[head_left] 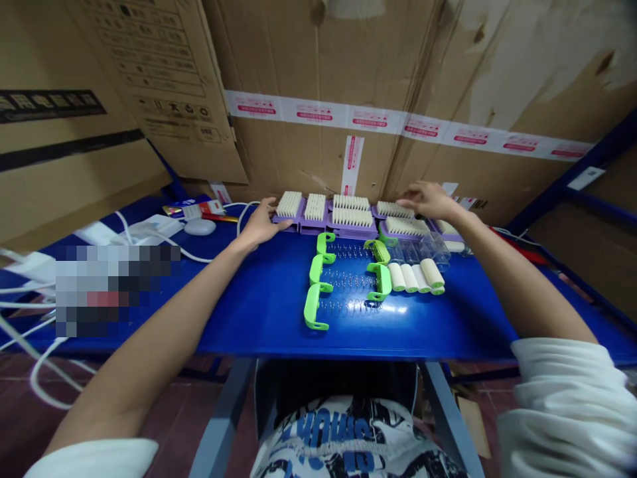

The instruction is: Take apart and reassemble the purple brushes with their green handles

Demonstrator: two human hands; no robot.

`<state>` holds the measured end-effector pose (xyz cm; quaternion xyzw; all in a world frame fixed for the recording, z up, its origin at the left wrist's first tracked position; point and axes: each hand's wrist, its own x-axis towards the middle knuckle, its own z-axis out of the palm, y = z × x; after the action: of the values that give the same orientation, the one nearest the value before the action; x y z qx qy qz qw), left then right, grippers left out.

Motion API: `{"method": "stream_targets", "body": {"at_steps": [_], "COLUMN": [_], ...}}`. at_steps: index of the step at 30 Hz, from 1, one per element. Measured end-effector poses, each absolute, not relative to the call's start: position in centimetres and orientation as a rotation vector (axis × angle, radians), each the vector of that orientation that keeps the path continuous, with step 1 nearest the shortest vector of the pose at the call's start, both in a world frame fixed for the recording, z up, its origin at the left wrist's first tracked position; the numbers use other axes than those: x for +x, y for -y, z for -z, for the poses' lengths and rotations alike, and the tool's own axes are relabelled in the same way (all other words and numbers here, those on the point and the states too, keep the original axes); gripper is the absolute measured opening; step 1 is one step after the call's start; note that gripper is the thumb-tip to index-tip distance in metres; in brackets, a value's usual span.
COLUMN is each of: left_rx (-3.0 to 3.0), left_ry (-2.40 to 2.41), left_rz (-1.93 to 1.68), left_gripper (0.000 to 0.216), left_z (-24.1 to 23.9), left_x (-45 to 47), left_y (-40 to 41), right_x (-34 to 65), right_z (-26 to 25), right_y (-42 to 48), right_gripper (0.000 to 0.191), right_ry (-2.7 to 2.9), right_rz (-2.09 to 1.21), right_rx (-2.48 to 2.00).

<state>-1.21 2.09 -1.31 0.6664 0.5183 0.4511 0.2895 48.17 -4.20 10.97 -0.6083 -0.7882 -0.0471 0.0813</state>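
My left hand [259,224] rests at the left end of a row of purple blocks with cream bristles, its thumb and fingers apart beside the leftmost bristled block [288,205]. At the row's right part, my right hand [432,200] reaches over with fingers stretched, the fingertips at another bristled block [395,210]; whether they touch it I cannot tell. Between the hands stand more bristled blocks [351,216]. In front of them lie lime-green brackets [313,307] with thin metal springs [351,306]. White rollers with green ends [409,277] sit to the right, below clear plastic pieces [413,251].
All this is on a blue table [269,318] against a tall cardboard wall [308,60]. White cables [186,252], a white mouse [200,227] and a power strip [159,229] lie at the left. Red items [522,247] lie at the far right.
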Motion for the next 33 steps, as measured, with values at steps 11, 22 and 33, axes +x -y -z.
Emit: {"method": "stream_targets", "body": {"at_steps": [11,22,33], "left_rx": [1.749,1.74,2.13], "left_ry": [-1.481,-1.475,-0.73], "left_rz": [-1.513,-1.575,-1.498], "left_gripper": [0.044,0.037,0.085], "left_z": [0.7,-0.4,-5.0], "left_x": [-0.2,0.9,5.5], "left_y": [-1.7,-0.1,9.6], "right_x": [47.1,47.8,38.4], "right_z": [-11.2,-10.2,-18.2], "right_y": [6.5,7.2,14.9], "right_gripper": [0.086,0.054,0.058], "right_ry": [2.59,2.475,2.328], "right_rz": [-0.296,-0.093,0.426], "right_rx": [-1.821,-1.736,-1.23]}}
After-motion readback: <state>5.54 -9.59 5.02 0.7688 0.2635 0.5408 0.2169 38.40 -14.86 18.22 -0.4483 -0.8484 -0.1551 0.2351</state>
